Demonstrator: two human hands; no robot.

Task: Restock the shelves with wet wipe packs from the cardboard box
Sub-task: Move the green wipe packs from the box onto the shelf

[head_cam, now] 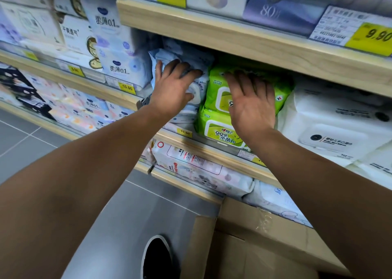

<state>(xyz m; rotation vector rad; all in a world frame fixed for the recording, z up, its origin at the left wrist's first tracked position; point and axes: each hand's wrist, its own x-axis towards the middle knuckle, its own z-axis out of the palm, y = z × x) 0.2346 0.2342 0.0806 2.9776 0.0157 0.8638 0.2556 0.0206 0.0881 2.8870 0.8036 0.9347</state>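
Wipe packs went in two-handed: left hand (pixel 172 88) gripped blue pack (pixel 186 56), right hand (pixel 250 100) fingers spread flat on green pack (pixel 218 92); best pushed square, fully back.

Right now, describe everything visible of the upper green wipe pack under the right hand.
The upper green wipe pack is a soft, glossy lime plastic pouch with a white-framed flip lid on its face. It leans back on a second green pack, just under the wooden shelf above. The right hand lies flat on it, fingers straight. A pale blue pack presses its left side.
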